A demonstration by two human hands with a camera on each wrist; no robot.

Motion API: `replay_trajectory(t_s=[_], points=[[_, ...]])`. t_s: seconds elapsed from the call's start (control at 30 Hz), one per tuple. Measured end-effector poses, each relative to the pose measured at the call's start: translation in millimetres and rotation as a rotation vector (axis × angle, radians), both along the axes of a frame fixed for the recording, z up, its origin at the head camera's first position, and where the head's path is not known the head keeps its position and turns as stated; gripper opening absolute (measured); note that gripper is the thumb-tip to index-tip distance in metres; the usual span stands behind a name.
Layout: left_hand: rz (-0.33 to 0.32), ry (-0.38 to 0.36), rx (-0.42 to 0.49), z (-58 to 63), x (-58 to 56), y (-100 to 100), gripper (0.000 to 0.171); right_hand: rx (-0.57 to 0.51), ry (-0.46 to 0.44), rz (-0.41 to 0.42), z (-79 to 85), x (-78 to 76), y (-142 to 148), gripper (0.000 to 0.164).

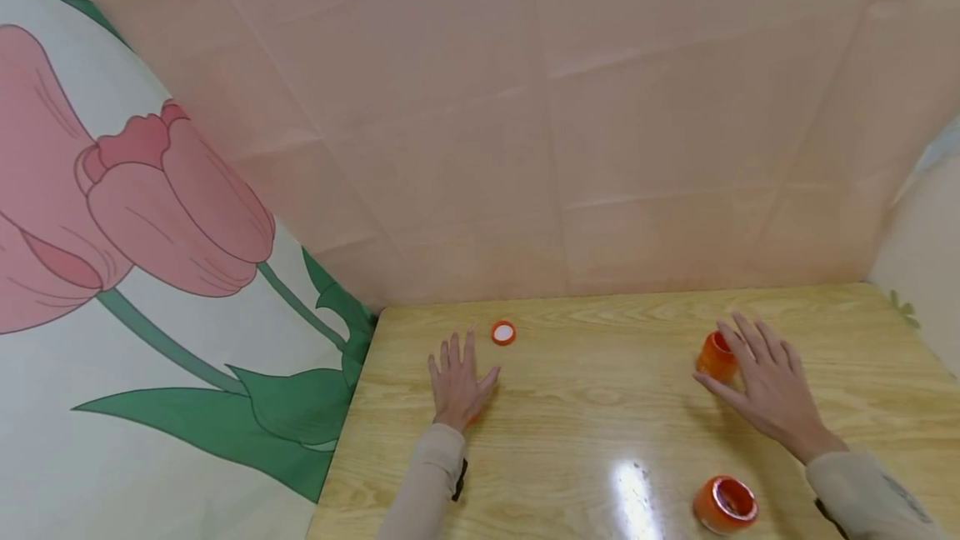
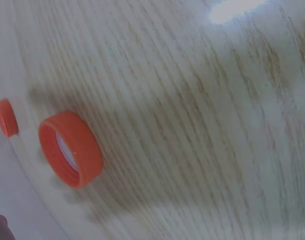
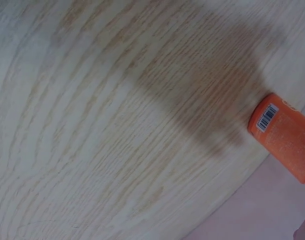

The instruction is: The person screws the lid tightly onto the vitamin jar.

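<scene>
My left hand (image 1: 456, 386), fingers spread, hovers over the left part of the table and mostly covers an orange screw cap (image 2: 75, 150) in the head view. The left wrist view shows that cap with a white liner inside. Just beyond my left fingertips lies another orange cap (image 1: 503, 332), its white inside facing up. Over on the right, my right hand (image 1: 772, 382) has its fingers extended beside an open orange jar (image 1: 714, 361), which it partly hides. A barcode label shows on this orange jar (image 3: 285, 137) in the right wrist view. Neither hand holds anything.
A second open orange jar (image 1: 708, 511) stands near the front, below my right hand. The wood-grain table (image 1: 585, 373) meets a creased pinkish-tan sheet (image 1: 465, 148) at its back edge. On the left rises a white wall panel with painted tulips (image 1: 172, 198).
</scene>
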State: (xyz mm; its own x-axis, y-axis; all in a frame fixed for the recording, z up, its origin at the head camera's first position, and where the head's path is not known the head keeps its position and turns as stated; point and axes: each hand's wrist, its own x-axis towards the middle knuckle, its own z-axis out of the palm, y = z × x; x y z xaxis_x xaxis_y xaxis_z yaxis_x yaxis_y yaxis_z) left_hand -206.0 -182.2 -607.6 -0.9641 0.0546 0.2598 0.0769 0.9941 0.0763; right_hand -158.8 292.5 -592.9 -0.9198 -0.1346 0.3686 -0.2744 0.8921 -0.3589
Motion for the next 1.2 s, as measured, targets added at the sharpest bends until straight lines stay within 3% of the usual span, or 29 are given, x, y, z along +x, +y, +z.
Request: replay_trajectory(t_s=[0.23,0.57,1.03,1.2], points=[[0.013,0.016,0.004,-5.4,4.7,-2.9,0.084,0.001,0.008,-0.005,-4.4,5.5,3.9,0.096],[0.027,-0.021,0.057,-13.6,12.8,-5.3,0.084,-0.011,0.01,-0.004,-7.2,12.7,4.3,0.097],[0.041,-0.012,0.126,-17.2,23.1,-9.5,0.082,-0.037,0.016,-0.02,-12.4,22.0,5.7,0.097],[0.054,-0.007,0.107,-17.1,25.1,-10.7,0.082,-0.043,0.003,-0.024,-15.1,26.5,6.6,0.097]])
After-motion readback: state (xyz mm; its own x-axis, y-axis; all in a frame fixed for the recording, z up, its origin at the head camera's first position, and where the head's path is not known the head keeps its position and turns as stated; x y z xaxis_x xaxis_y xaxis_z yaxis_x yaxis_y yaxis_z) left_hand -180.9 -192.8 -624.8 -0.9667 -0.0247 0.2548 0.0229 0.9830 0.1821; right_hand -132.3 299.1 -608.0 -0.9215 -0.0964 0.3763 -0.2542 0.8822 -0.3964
